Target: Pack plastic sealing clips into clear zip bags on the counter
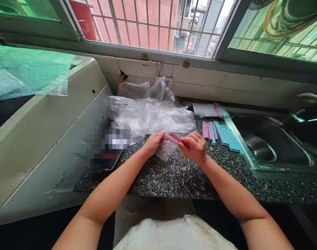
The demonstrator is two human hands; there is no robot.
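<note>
Both hands are closed above the speckled counter (174,177). My right hand (195,147) grips a small bunch of pink plastic strips (174,137), long and flat like bag sealing clips. At the far end of the strips, my left hand (155,143) pinches the edge of a small clear plastic bag (166,151), which hangs below. The strip ends are at the bag's mouth; how far inside they reach I cannot tell. Right of my hands, more pink strips (206,130) lie in a row beside teal strips (227,137).
A heap of clear plastic bags (153,116) covers the counter's back left. A blurred-out dark object (108,149) lies at the left. The metal sink (262,139) is at the right. Behind its near corner lies a packet (204,109). A white panel (56,139) stands at the left.
</note>
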